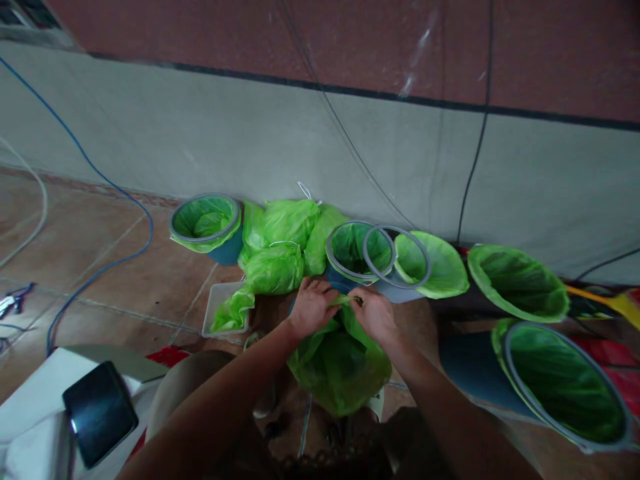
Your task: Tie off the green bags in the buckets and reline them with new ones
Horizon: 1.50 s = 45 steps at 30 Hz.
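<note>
Between my knees hangs a green plastic bag [340, 373], its mouth wide and drooping toward me. My left hand [314, 307] pinches the far edge of the bag. Close beside it, my right hand [374, 313] grips the same edge, with a short strip of green plastic stretched between the two. A bin behind the hands is mostly hidden. Just beyond them stands a lined bin [334, 277] with a grey rim, and a loose grey ring [425, 257] lies over its right side.
Stuffed green bags [275, 267] lean at the wall, beside a white tray [209, 310]. More lined bins stand left [225, 250] and right [475, 363]. A phone [100, 413] rests on a white box [45, 380] at my left. A blue cable [150, 230] crosses the tiles.
</note>
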Motion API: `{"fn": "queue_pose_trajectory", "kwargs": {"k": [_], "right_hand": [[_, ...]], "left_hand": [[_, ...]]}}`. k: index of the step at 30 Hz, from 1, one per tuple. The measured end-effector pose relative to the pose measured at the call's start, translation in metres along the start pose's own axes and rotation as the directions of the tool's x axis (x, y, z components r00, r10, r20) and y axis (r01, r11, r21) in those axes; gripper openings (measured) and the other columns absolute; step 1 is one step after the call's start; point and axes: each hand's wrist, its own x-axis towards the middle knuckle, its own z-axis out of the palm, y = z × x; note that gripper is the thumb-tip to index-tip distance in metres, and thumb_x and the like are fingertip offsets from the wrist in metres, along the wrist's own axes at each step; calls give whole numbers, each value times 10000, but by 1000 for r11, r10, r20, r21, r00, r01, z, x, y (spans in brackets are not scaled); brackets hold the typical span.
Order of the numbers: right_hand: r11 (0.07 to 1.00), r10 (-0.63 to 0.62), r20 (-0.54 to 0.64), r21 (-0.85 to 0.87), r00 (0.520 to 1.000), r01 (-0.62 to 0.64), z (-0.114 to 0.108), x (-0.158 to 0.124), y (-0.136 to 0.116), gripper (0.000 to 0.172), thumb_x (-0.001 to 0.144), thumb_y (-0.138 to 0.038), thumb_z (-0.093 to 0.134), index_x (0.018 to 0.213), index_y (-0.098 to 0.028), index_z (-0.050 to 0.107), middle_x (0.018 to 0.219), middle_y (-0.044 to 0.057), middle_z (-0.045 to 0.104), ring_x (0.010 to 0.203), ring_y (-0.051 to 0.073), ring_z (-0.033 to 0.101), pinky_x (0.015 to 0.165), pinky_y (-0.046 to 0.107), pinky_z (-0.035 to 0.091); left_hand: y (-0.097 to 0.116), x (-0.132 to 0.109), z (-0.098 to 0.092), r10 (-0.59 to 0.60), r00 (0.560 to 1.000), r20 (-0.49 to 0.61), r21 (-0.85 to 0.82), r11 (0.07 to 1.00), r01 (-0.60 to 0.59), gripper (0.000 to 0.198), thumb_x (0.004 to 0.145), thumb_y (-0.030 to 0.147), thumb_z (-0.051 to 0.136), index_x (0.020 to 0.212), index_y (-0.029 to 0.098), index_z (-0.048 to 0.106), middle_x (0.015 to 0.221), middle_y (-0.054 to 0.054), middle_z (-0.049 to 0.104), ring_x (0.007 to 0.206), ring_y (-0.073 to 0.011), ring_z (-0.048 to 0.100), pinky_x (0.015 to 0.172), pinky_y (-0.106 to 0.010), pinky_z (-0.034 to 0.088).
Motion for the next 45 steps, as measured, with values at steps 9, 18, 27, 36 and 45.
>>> {"fn": "queue_pose_trajectory", "kwargs": {"k": [9, 18, 27, 36, 45], "right_hand": [[998, -63, -72, 0, 995, 63, -5, 4, 11, 137, 814, -131, 490, 803, -200, 607, 849, 48, 656, 797, 169, 595, 716, 249, 399], [950, 312, 33, 25, 950, -313, -36, 6, 51, 102, 727, -210, 587, 626, -197, 579, 597, 2, 589, 613, 155, 556, 556, 247, 357], [944, 276, 244, -251, 930, -215, -38, -11, 55, 449, 614, -266, 801, 1034, -175, 671, 1058, 134, 673, 1001, 305, 630, 784, 359, 466], [993, 16, 220, -120, 975, 10, -3, 2, -3, 150, 879, -258, 561, 940, -226, 694, 924, 68, 718, 878, 216, 669, 750, 292, 455], [962, 231, 44, -161, 972, -221, -18, 6, 15, 193, 858, -170, 555, 1003, -169, 683, 1011, 127, 706, 892, 242, 671, 788, 325, 471]], "left_hand": [[-3, 6, -6, -187, 970, 153, 84, 981, 176, 294, 949, 197, 408, 1070, 176, 675, 993, -98, 680, 919, -214, 646, 754, -300, 471], [-25, 7, -14, -389, 917, 85, 82, 920, 383, 345, 978, 239, 359, 1080, 190, 685, 1008, -110, 702, 886, -227, 686, 729, -303, 498], [-25, 9, -13, -381, 923, 52, 5, 925, 381, 353, 950, 204, 381, 1140, 197, 678, 1075, -83, 703, 933, -186, 668, 845, -292, 498], [-16, 7, -9, -300, 953, 33, -24, 953, 301, 281, 944, 253, 437, 1079, 223, 682, 1058, -52, 698, 922, -176, 657, 843, -272, 485], [-16, 9, -9, -297, 949, 102, 26, 955, 296, 275, 938, 182, 411, 1029, 189, 670, 1023, -77, 679, 895, -184, 659, 786, -276, 490]]}}
